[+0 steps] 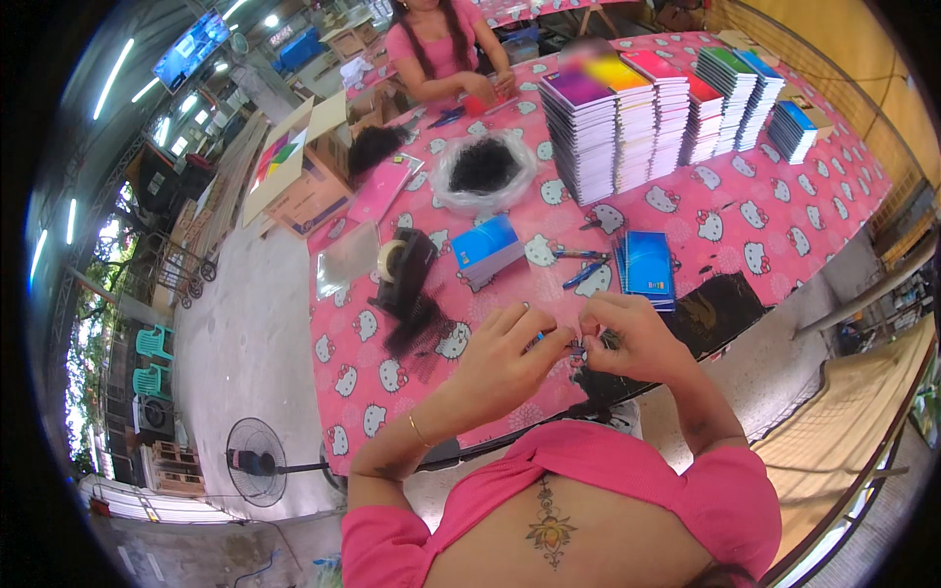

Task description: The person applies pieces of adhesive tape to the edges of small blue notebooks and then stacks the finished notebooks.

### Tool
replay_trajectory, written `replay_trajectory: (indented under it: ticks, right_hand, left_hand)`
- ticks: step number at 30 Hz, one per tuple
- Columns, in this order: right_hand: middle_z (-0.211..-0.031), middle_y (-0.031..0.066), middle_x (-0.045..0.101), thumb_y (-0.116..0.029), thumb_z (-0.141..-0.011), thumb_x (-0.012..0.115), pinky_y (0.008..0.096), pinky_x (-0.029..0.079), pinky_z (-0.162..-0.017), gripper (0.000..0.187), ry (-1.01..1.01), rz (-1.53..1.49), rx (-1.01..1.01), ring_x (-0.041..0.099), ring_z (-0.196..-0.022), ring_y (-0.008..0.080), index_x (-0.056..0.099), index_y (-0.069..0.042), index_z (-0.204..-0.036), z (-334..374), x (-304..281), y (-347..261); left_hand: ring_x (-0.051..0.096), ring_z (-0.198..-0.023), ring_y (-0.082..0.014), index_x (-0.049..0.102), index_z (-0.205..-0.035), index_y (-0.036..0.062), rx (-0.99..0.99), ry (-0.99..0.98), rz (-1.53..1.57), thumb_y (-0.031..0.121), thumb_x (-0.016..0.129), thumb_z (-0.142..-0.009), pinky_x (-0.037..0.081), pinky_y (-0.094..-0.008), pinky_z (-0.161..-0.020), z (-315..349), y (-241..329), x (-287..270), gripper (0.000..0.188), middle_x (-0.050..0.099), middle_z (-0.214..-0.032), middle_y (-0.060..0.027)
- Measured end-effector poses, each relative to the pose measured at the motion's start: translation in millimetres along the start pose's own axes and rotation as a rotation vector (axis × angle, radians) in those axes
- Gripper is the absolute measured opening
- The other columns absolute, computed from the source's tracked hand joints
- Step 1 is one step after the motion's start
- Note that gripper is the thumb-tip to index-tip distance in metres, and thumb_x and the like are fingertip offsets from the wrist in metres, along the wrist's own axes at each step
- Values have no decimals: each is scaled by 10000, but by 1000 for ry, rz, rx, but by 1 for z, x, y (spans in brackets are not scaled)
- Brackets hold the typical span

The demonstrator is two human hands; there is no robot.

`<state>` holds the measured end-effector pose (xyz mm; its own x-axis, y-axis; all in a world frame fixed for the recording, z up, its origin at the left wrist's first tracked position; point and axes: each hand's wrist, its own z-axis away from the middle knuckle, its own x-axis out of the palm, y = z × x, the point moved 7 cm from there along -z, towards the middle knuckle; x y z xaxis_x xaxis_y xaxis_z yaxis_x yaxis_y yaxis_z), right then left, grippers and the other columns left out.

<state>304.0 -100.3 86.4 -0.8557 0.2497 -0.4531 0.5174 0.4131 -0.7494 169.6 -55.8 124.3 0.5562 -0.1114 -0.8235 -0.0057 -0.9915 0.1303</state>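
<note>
One tape dispenser (pixel 404 267); two small blue notebook piles (pixel 487 249) (pixel 647 265); two green plastic chairs (pixel 151 343) (pixel 147 380); one floor fan (pixel 256 462).

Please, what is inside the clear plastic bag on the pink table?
The clear plastic bag holds a heap of small black items, too small to identify. What lies beneath the heap is covered.

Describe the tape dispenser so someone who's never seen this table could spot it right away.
Start at the long table with the pink cartoon-cat cloth. On its left side, beside a blue notebook stack, stands the tape dispenser. It is the only black, blocky thing holding a pale roll of tape.
</note>
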Motion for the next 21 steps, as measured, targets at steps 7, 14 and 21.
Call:
replay_trajectory:
  ticks: [7,14,21]
  right_hand:
    - [-792,82,580,-20,-753,679,310,476,-655,160,170,-62,126,592,-729,182,577,-14,-875,8,3,8]
    - [-1212,137,589,-182,-850,737,328,474,-918,597,431,-327,157,593,-1076,237,468,-7,-1353,17,29,7]
    - [-1214,186,589,-283,-895,696,368,439,-1004,687,569,-593,542,566,-1145,253,392,42,-1419,47,-25,168]
  left_hand:
    - [566,-750,-231,659,-1047,58,17,-26,-197,74,728,-731,465,-361,-642,-1,7,-4,324,580,-905,-73]
    - [647,-867,-300,617,-1090,6,-467,231,461,41,668,-872,525,-355,-719,-4,-32,-6,226,627,-963,-155]
    - [607,-1018,-372,590,-1191,16,-428,35,153,201,679,-885,490,-444,-869,118,-115,101,369,607,-1157,-189]
